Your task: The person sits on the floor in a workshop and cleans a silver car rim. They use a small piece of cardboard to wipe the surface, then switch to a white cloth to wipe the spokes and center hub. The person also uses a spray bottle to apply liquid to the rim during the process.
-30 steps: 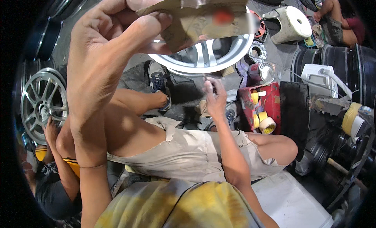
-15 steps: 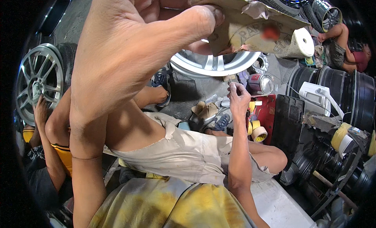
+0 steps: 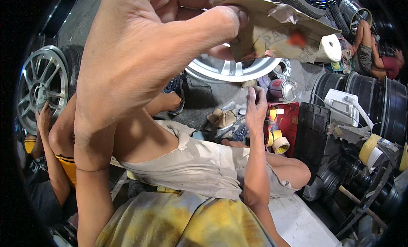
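My left hand (image 3: 140,56) is large in the foreground, its thumb pressed against a worn brown sheet of paper (image 3: 272,41) with faded print and a blurred red spot. The sheet is creased and torn at its edges; its right end curls into a small white-ended roll (image 3: 330,48). Fingers behind the sheet are partly hidden. Farther off, my right hand (image 3: 256,106) has its thumb and fingers drawn together, pale dust on the tips. Whatever they hold, if anything, is too small to make out. Just beyond the fingertips lies a small tan block (image 3: 249,83), before a silver wheel rim (image 3: 238,73).
A metal can (image 3: 282,90) and a red case (image 3: 290,124) with tape rolls (image 3: 280,145) stand right of my right hand. Black wheels (image 3: 361,94) line the right side. At left, another person's hand (image 3: 43,118) touches a spoked wheel (image 3: 46,81). Someone else crouches at far right.
My right hand has shifted slightly down and its fingers have turned. My left hand and the sheet have drifted a little to the right. The person at far right has moved their arm.
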{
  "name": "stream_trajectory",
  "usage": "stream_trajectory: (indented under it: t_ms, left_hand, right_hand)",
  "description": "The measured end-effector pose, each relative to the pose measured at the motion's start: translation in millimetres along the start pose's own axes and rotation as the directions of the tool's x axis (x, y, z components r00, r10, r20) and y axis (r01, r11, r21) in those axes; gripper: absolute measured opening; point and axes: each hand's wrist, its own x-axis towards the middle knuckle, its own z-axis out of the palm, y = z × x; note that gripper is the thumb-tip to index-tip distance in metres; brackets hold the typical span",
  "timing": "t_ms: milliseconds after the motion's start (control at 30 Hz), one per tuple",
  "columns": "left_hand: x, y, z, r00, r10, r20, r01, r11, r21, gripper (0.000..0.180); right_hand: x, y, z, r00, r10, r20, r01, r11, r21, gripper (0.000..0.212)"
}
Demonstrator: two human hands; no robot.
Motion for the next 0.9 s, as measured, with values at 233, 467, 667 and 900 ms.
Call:
stream_trajectory:
  t_ms: [233,467,667,900]
  left_hand:
    - [7,-10,9,0.999,0.011,0.047,-0.009,0.999,-0.034,0.022]
    - [3,-5,2,0.999,-0.004,0.041,0.005,0.999,-0.032,0.023]
    - [4,-2,5,0.998,-0.001,0.056,0.003,0.999,-0.038,0.025]
    - [8,-8,8,0.998,0.005,0.07,-0.001,0.999,-0.048,0.026]
  right_hand:
    - [14,8,-22,0.958,-0.28,0.06,0.28,0.878,-0.388,0.051]
    - [5,-1,-3,0.93,-0.341,0.135,0.364,0.812,-0.457,0.058]
    - [-7,-11,14,0.932,-0.308,0.193,0.361,0.847,-0.391,0.06]
    - [-22,-34,18,0.995,-0.009,0.096,0.022,0.99,-0.141,0.022]
